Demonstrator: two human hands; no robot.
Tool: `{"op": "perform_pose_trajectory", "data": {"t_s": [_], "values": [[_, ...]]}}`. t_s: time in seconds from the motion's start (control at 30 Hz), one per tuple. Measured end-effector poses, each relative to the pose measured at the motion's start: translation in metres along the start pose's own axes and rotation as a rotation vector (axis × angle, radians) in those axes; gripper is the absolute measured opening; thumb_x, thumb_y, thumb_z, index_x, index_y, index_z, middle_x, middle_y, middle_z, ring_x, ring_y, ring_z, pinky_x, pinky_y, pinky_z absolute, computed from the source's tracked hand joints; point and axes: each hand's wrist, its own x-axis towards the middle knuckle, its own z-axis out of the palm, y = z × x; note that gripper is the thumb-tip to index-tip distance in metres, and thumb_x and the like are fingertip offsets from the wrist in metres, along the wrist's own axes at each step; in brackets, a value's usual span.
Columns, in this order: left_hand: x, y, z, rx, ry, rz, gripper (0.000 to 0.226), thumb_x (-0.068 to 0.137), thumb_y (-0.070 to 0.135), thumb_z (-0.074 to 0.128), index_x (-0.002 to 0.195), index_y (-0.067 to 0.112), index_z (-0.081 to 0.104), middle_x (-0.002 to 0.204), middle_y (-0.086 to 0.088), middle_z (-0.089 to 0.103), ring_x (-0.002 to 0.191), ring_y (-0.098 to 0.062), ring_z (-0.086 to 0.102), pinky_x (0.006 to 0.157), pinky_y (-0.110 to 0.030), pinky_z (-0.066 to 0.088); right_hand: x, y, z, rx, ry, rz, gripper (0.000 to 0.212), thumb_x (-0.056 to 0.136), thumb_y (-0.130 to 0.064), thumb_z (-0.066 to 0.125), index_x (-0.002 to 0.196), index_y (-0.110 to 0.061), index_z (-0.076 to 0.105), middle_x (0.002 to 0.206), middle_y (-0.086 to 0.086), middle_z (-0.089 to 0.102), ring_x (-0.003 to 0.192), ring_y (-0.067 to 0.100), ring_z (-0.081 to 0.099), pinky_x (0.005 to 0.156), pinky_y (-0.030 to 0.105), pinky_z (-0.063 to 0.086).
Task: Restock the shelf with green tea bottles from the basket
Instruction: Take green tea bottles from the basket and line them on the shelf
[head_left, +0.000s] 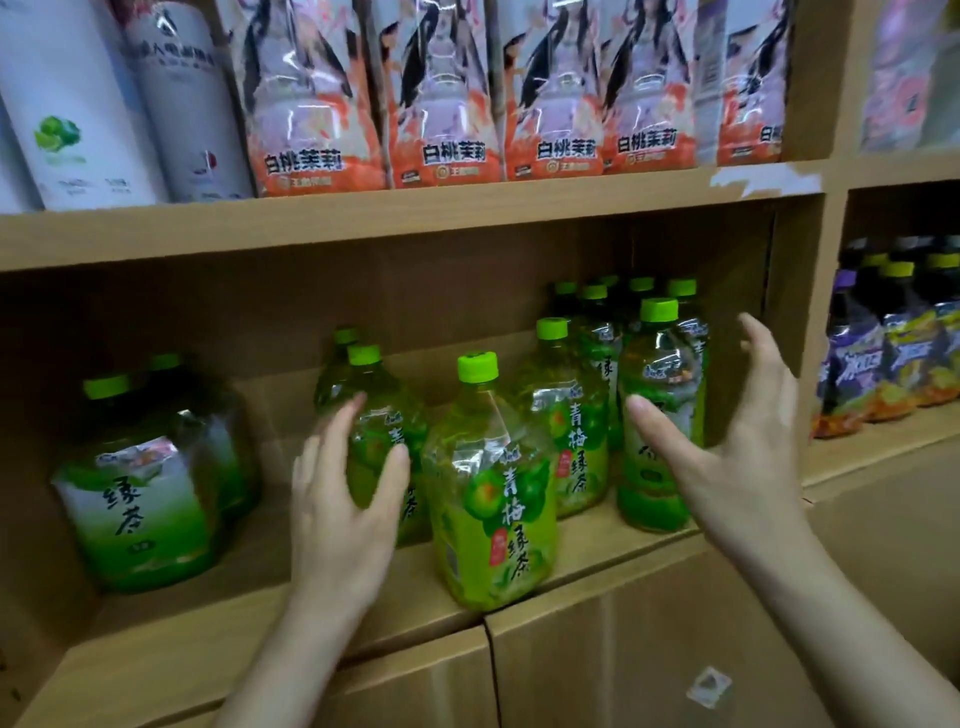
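Several green tea bottles with bright green caps stand on the middle wooden shelf. One bottle stands at the shelf's front edge, between my two hands. My left hand has straight fingers and touches the bottle just left of it. My right hand is spread open in front of the right-hand bottle, thumb near its label, holding nothing. More bottles stand in rows behind. The basket is out of view.
Two wider green tea bottles stand at the shelf's left end. Orange-and-white drink packs and white bottles fill the shelf above. Purple-labelled bottles sit in the compartment to the right, past a wooden divider.
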Motion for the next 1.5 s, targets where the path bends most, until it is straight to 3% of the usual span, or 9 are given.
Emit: {"op": "perform_pose_trajectory", "data": {"t_s": [0.07,0.17,0.33,0.53,0.67,0.77,0.97,1.2,1.5], "values": [[-0.011,0.027,0.007,-0.114,-0.184,-0.021,0.087,0.063,0.07,0.062,0.135,0.061,0.014,0.149,0.016,0.029,0.136,-0.009,0.031,0.109,-0.041,0.031,0.02,0.018,0.008,0.025,-0.07,0.108,0.103,0.071,-0.05,0.071,0.148,-0.035,0.005,0.155,0.001,0.02,0.137,0.013,0.026,0.103,0.029,0.024],[-0.021,0.037,0.027,0.065,-0.301,0.088,0.115,0.053,0.06,0.077,0.132,0.068,-0.006,0.152,0.019,0.014,0.138,-0.004,0.02,0.107,-0.029,0.022,0.026,0.041,0.031,0.068,-0.151,0.174,0.11,0.069,-0.043,0.077,0.148,-0.036,0.0,0.153,0.005,0.032,0.133,0.024,0.041,0.103,0.032,0.033],[-0.017,0.029,0.031,0.191,-0.274,0.138,0.11,0.06,0.043,0.083,0.126,0.074,0.001,0.152,0.008,0.022,0.131,-0.02,0.039,0.096,-0.035,0.039,0.025,0.065,0.046,0.009,-0.099,0.113,0.106,0.074,-0.022,0.079,0.148,-0.035,0.003,0.142,0.004,0.046,0.121,0.022,0.053,0.095,0.027,0.039],[-0.002,0.016,0.034,0.475,-0.181,0.077,0.109,0.061,0.046,0.08,0.142,0.054,0.007,0.145,-0.012,0.035,0.132,-0.033,0.032,0.101,-0.058,0.032,0.036,0.084,0.04,0.01,-0.161,0.137,0.103,0.071,-0.039,0.079,0.149,-0.027,0.014,0.133,0.001,0.044,0.116,0.01,0.044,0.097,0.028,0.04],[-0.015,0.033,0.051,0.538,0.026,0.335,0.081,0.069,0.032,0.078,0.139,0.025,0.036,0.143,-0.018,0.036,0.124,-0.039,0.036,0.091,-0.059,0.036,0.034,0.096,0.02,-0.006,-0.298,0.181,0.104,0.061,-0.052,0.081,0.145,-0.031,0.024,0.13,-0.003,0.049,0.118,0.01,0.049,0.101,0.037,0.046],[-0.022,0.061,0.092,0.393,-0.053,0.589,0.046,0.084,0.024,0.062,0.128,0.018,0.051,0.134,-0.011,0.051,0.117,-0.029,0.048,0.096,-0.042,0.043,0.027,0.102,0.01,-0.046,-0.248,0.181,0.091,0.063,-0.042,0.083,0.139,-0.023,0.037,0.113,-0.004,0.057,0.103,0.011,0.054,0.088,0.031,0.051],[-0.017,0.078,0.175,0.348,-0.434,0.374,0.055,0.092,0.032,0.051,0.143,0.039,0.029,0.144,-0.003,0.037,0.118,-0.021,0.051,0.092,-0.033,0.048,0.031,0.108,0.016,0.041,-0.276,0.178,0.058,0.077,-0.024,0.076,0.13,-0.023,0.052,0.109,-0.012,0.056,0.094,-0.007,0.054,0.087,0.017,0.05],[-0.009,0.094,0.21,0.683,-0.532,0.273,0.053,0.097,0.032,0.037,0.147,0.03,0.021,0.155,-0.008,0.022,0.117,-0.029,0.054,0.092,-0.039,0.046,0.044,0.121,0.028,-0.19,-0.214,0.167,0.06,0.088,-0.03,0.064,0.141,-0.015,0.043,0.134,0.001,0.054,0.122,0.017,0.051,0.1,0.027,0.041],[0.004,0.096,0.221,0.556,-0.583,0.197,0.052,0.091,0.026,0.042,0.142,0.024,0.036,0.146,-0.011,0.042,0.119,-0.027,0.055,0.099,-0.038,0.045,0.054,0.13,0.042,-0.33,-0.239,0.143,0.051,0.088,-0.027,0.06,0.136,-0.016,0.046,0.122,0.001,0.052,0.114,0.02,0.051,0.09,0.036,0.05]]}}
